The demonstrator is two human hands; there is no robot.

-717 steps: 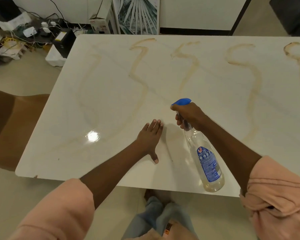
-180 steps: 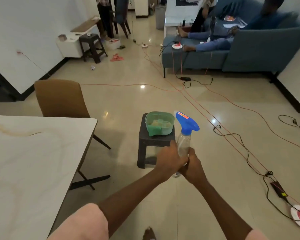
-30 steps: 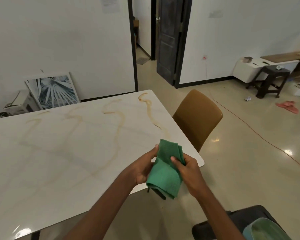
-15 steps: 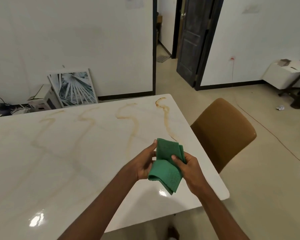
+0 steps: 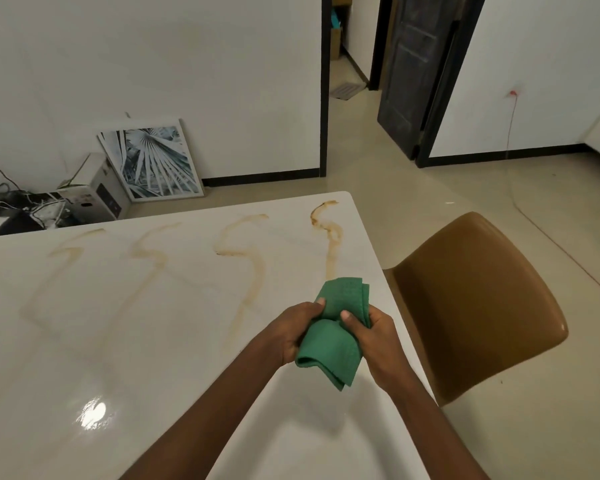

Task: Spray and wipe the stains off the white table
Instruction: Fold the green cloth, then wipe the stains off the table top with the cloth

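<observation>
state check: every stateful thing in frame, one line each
Folded green cloth: gripped by both hands, held above the table.
Left hand: grips cloth.
Right hand: grips cloth.
White marble-look table: four brown wavy stains unwiped, surface glossy.
Dark door: open.
Brown chair: unoccupied.

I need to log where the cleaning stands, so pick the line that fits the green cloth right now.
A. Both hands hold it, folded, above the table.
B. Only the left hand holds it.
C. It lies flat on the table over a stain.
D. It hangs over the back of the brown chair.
A: the left hand and the right hand both grip the folded green cloth above the white table, whose brown stains remain unwiped.
</observation>
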